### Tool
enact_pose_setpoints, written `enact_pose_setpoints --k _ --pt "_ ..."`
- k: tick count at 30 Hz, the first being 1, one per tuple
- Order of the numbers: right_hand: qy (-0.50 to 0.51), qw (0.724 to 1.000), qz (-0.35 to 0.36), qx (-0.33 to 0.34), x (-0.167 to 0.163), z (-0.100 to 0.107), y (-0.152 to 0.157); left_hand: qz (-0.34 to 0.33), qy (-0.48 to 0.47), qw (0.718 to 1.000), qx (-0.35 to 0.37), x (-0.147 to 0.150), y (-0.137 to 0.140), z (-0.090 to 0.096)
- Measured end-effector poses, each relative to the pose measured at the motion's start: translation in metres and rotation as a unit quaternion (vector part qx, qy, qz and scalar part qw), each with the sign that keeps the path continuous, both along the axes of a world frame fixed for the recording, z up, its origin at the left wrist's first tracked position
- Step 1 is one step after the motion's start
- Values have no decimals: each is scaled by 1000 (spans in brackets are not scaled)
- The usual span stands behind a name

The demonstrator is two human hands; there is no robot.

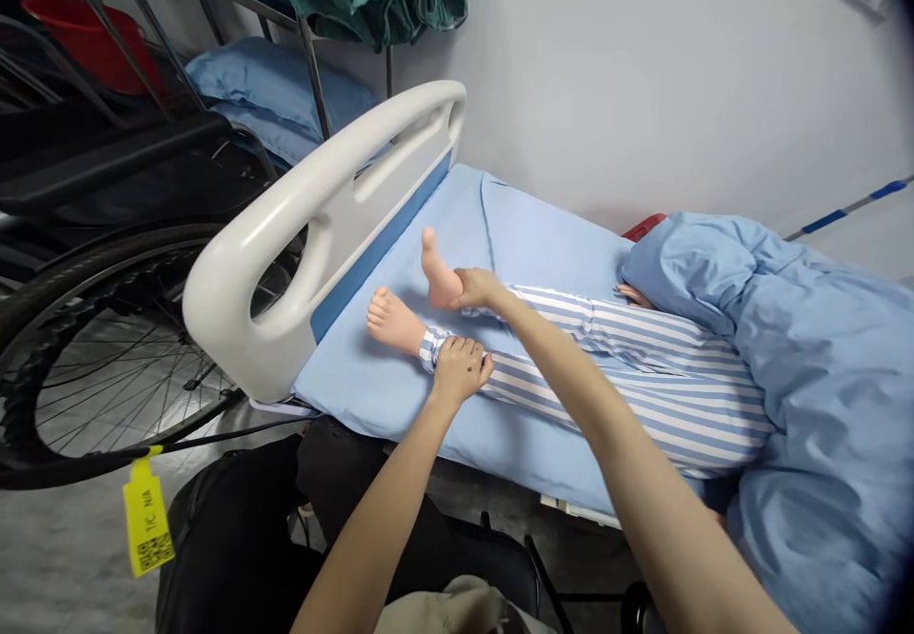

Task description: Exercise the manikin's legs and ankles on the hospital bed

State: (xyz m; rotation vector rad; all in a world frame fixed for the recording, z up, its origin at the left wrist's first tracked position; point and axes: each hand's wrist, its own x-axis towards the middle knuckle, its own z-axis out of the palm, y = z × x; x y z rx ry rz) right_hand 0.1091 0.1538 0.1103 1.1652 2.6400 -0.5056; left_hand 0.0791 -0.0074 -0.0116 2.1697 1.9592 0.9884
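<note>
On the bed lies a manikin with smooth, plastic-looking feet, wearing blue-and-white striped trousers [543, 382]. My left hand [461, 367] rests over the near lower leg just above the ankle, its fingers curled round the striped cloth. The near foot [395, 322] lies tilted on the sheet, toes toward the footboard. My right hand [482, 288] grips the far leg at the ankle, behind the heel. The far foot [437, 272] points up, its toes free. Part of my right hand's grip is hidden behind the heel.
A white footboard [243, 234] closes the bed's left end. A bunched blue quilt [828, 348] covers the upper body; a manikin hand [634, 296] shows at its edge. Beyond the footboard stand a wheelchair [107, 358], a red bucket [100, 44] and blue pillows [264, 87].
</note>
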Motion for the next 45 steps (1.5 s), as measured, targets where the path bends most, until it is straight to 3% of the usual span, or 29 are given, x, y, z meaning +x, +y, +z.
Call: enact_pose_setpoints --k 2,4,12,15,17,19,21,26,30,34,39,45 --pt "47 999 5 -1 5 19 16 0 -2 1000 9 0 1 -3" --pt "118 993 4 2 17 51 32 4 3 1000 20 0 2 -6" --pt "362 930 -45 42 106 227 46 18 39 997 57 2 3 -10" --pt "394 917 -33 56 134 260 46 21 42 997 61 2 3 -11" --pt "390 918 -44 65 139 264 49 25 45 997 63 2 2 -11" --pt "376 922 -56 68 131 254 52 29 47 996 65 3 2 -11" --pt "349 933 -67 59 112 231 53 30 48 996 65 3 1 -11" --pt "239 969 -68 8 48 138 46 33 49 996 70 4 1 -13" --pt "132 991 -13 -2 13 62 35 32 57 995 79 4 1 -14" --pt "22 1000 -19 -9 -5 6 18 25 65 995 74 4 -1 -12" --pt "-44 999 -23 8 -11 -37 1 19 66 996 53 5 -3 -10" --pt "-44 997 -16 59 -10 -47 -6 10 60 998 20 4 -4 -8"
